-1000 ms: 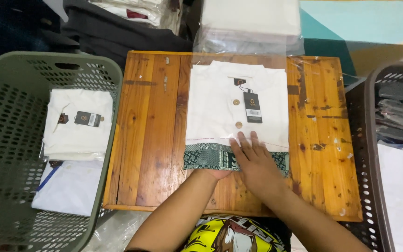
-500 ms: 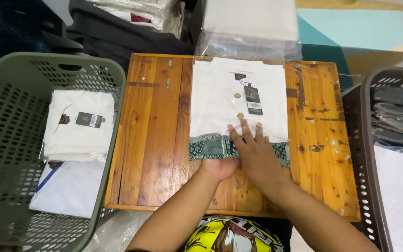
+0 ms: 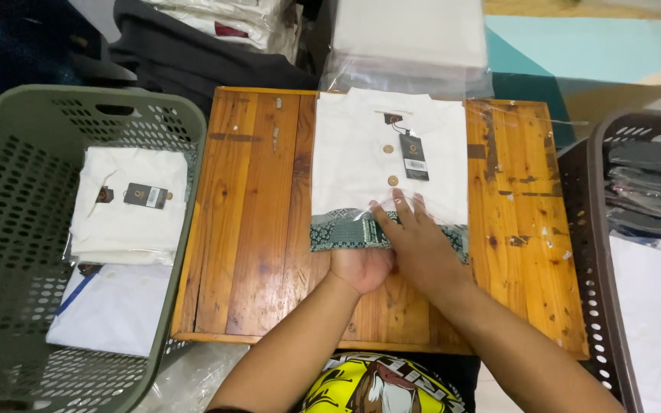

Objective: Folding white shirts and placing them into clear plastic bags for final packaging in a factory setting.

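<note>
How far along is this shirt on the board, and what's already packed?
Done: a folded white shirt with a dark tag lies in the green basket. In hand: the white shirt lies folded on the wooden board, inside a clear bag; the right hand presses its patterned lower edge and the left hand grips beneath. Left: this shirt is not yet in a basket.

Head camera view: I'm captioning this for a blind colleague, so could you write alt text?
Two hands, left hand and right hand, press the lower edge of a folded white shirt in a clear bag on a wooden table. A green basket of folded shirts stands left.
</note>
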